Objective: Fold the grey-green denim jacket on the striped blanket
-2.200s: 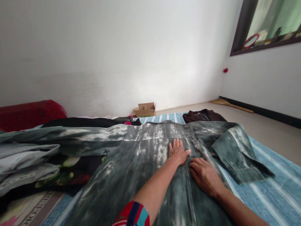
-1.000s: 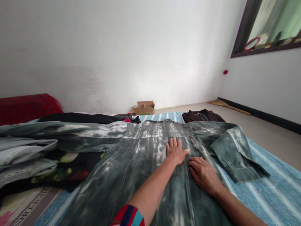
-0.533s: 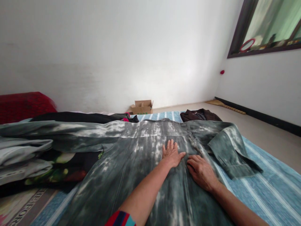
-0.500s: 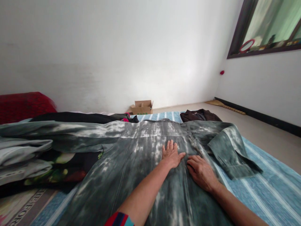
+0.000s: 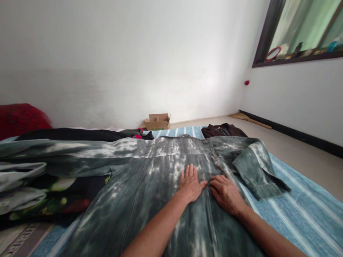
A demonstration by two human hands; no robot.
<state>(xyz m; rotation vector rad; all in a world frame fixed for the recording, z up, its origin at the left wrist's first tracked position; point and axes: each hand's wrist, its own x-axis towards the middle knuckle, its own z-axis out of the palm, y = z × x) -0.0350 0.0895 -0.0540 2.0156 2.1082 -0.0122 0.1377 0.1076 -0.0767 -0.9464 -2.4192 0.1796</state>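
Observation:
A grey-green denim jacket (image 5: 158,189) with whitish tie-dye patches is spread with its back panel up. Its left-side sleeve stretches out straight, and the right-side sleeve (image 5: 257,167) is bent back toward me. My left hand (image 5: 191,184) lies flat on the middle of the back panel, fingers stretched and thumb out. Just right of it, my right hand (image 5: 226,194) rests on the jacket beside a long seam, its fingers bent and close together against the cloth. The fingertips are partly hidden, and the two hands are slightly apart.
A blue striped sheet (image 5: 297,200) lies underneath. Grey cloth (image 5: 21,196) and a dark patterned garment (image 5: 72,192) are at left. Black clothing (image 5: 75,134) and a brown garment (image 5: 223,130) lie beyond the jacket. A cardboard box (image 5: 158,122) stands by the wall.
My left hand has slid slightly toward me on the jacket. My right hand keeps about the same place on the cloth. The whole view has shifted a little to the right.

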